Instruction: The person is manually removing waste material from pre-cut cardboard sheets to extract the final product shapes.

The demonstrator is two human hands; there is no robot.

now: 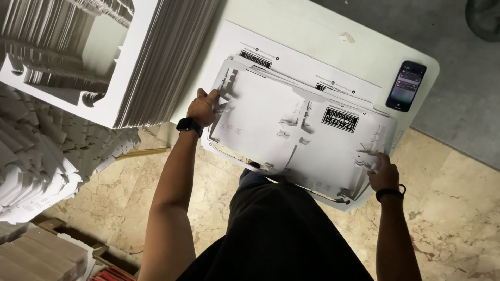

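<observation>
Flat on the pale table (364, 57) lies a white die-cut cardboard sheet (291, 135), thin and matte, its outline notched with tabs and slots and creased with fold lines, a black printed block on its right half. Its near edge overhangs the table's near rim slightly. The left hand (202, 108), a dark watch on its wrist, pinches the sheet's left edge at a notched tab. The right hand (383, 174), wearing a thin dark band, grasps the near right corner, fingers pressed on top of the card. Beneath it more white printed sheets (333, 73) lie flat, spreading toward the far side. A dark smartphone (406, 86) with a lit screen rests near the table's rounded right corner. At far left a tall stack of cut-out cardboard frames (151, 62) shows finely ribbed edges, and a looser heap of white blanks (36, 161) fans out below it over the veined marble floor (458, 208).
</observation>
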